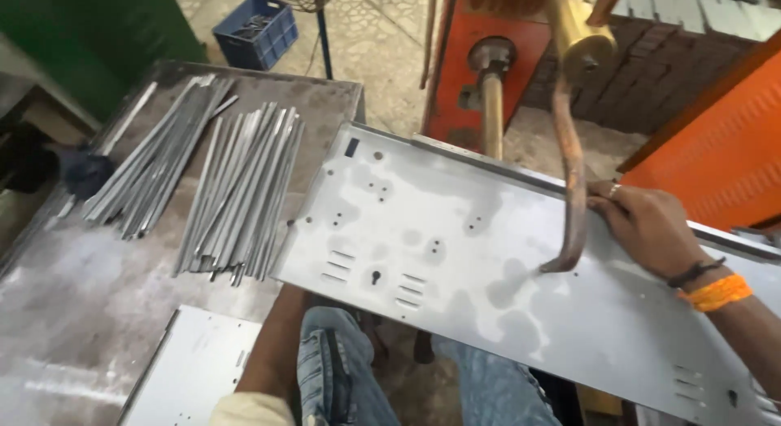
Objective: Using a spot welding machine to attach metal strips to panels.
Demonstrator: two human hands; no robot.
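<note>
Right hand (643,222) first: it lies flat along the far edge of the metal sheet (488,255), fingers together and curled over the raised lip, pressing rather than pinching. An orange band and a dark cord sit on that wrist. Just at nine o'clock from the knuckles, a curved copper arm (569,174) sweeps down from a brass fitting and its tip touches the sheet's top face. Under the sheet, at about eleven o'clock from the hand, a round post (491,109) rises toward the underside.

The left hand is out of sight; only a forearm (272,345) shows, running beneath the sheet's near left corner, so I cannot tell whether it grips anything.

The sheet itself stretches from the centre toward four o'clock, resting across the person's lap, its face dotted with holes and slots. My read: the sheet is placed and held under the tip, and work along the far strip looks in progress.

Out at nine o'clock, on the bench (89,288), two heaps of thin metal strips (240,194) wait, with another sheet (195,369) at seven o'clock.
</note>
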